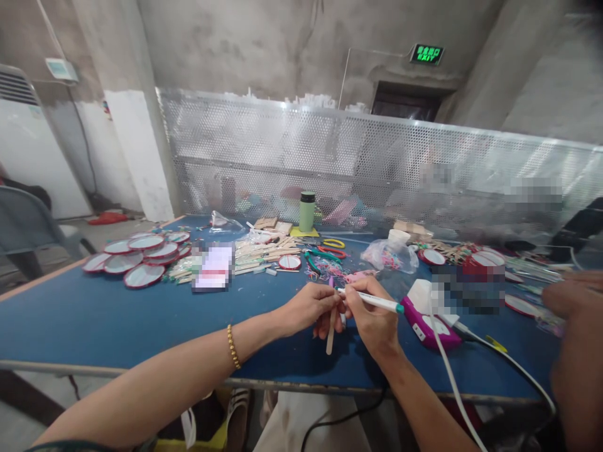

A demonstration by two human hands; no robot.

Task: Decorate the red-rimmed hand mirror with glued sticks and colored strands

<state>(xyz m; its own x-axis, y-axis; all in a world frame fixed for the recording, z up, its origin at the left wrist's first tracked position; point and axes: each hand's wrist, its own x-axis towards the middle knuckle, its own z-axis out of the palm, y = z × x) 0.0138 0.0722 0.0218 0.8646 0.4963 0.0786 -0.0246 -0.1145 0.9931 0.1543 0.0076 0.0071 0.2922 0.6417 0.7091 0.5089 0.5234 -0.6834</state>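
My left hand (pixel 308 309) is closed on a flat wooden craft stick (pixel 331 336), its rounded lower end pointing down over the table. My right hand (pixel 374 320) grips a white marker (pixel 377 301) with a teal end, its other end close to my left fingers. The two hands meet in front of me, and the fingers partly hide the stick. Just beyond them, a small purple piece (pixel 331 282) sticks up; what it is I cannot make out. Green-handled pliers (pixel 315 262) lie behind the hands among colourful bits.
Round red-rimmed discs (pixel 144 275) are piled at left, near a blurred phone (pixel 213 269) and many wooden sticks (pixel 264 252). A green bottle (pixel 306 213) stands behind. On the right are a magenta device (pixel 431 329), a white cable (pixel 447 370) and another person's hand (pixel 577 301).
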